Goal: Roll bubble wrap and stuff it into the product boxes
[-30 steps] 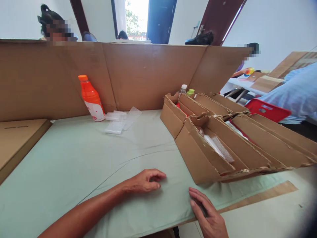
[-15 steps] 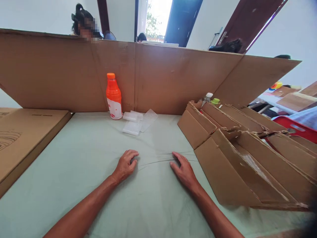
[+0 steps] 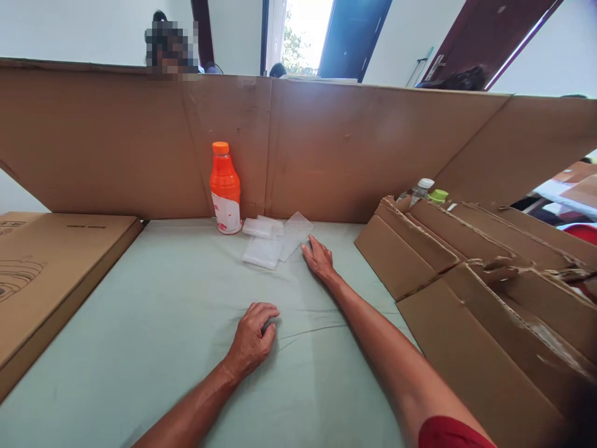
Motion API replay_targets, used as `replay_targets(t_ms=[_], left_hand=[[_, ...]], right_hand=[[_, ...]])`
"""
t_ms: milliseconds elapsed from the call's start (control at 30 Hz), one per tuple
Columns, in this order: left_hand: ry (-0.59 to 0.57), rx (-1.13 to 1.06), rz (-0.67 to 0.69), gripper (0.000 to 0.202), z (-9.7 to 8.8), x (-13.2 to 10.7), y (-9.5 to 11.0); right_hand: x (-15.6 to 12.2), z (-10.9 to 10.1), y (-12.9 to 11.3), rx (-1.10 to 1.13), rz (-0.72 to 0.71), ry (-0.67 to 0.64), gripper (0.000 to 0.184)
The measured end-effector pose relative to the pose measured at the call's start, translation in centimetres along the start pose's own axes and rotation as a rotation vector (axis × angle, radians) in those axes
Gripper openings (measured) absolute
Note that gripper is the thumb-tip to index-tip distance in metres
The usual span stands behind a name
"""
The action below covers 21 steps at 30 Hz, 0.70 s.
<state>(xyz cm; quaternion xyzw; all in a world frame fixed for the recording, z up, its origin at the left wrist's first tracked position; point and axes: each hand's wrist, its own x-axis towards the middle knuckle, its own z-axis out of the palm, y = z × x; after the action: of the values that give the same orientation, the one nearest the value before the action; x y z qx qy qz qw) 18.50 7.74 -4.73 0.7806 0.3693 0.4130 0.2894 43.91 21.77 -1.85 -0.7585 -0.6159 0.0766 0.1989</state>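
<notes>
While the parted, released fingers of the right hand [image 3: 319, 258] are just beside the clear sheet [image 3: 297, 234], right of the orange bottle [image 3: 226, 186], the left hand [image 3: 254, 336], also released, curves before that bottle. Clear packets [image 3: 261, 252] lie just right of it; a cardboard panel [image 3: 349, 143] stands behind.

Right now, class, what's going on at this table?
A person's right hand is stretched out beside some clear plastic pieces; whether it touches them is hard to tell. The left hand is loosely curled over the green cloth, nearer the person. An orange bottle stands upright beside the pieces.
</notes>
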Motion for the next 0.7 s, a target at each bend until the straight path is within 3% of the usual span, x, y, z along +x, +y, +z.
replay_targets(t_ms=[167, 333, 500, 700], left_hand=[[0.013, 0.009, 0.000, 0.025, -0.1, 0.1, 0.2], [0.033, 0.006, 0.024, 0.025, 0.0, -0.2, -0.2], [0.032, 0.007, 0.059, 0.023, 0.0, -0.6, -0.9], [0.022, 0.022, 0.054, 0.023, 0.1, -0.8, -1.8]], right_hand=[[2.2, 2.5, -4.5, -0.015, -0.101, -0.035, 0.053], [1.5, 3.9, -7.6, -0.037, -0.104, -0.024, 0.054], [-1.7, 3.0, -6.8, -0.074, -0.032, 0.004, 0.059], [-7.2, 0.9, -3.9, -0.079, -0.096, -0.023, 0.058]])
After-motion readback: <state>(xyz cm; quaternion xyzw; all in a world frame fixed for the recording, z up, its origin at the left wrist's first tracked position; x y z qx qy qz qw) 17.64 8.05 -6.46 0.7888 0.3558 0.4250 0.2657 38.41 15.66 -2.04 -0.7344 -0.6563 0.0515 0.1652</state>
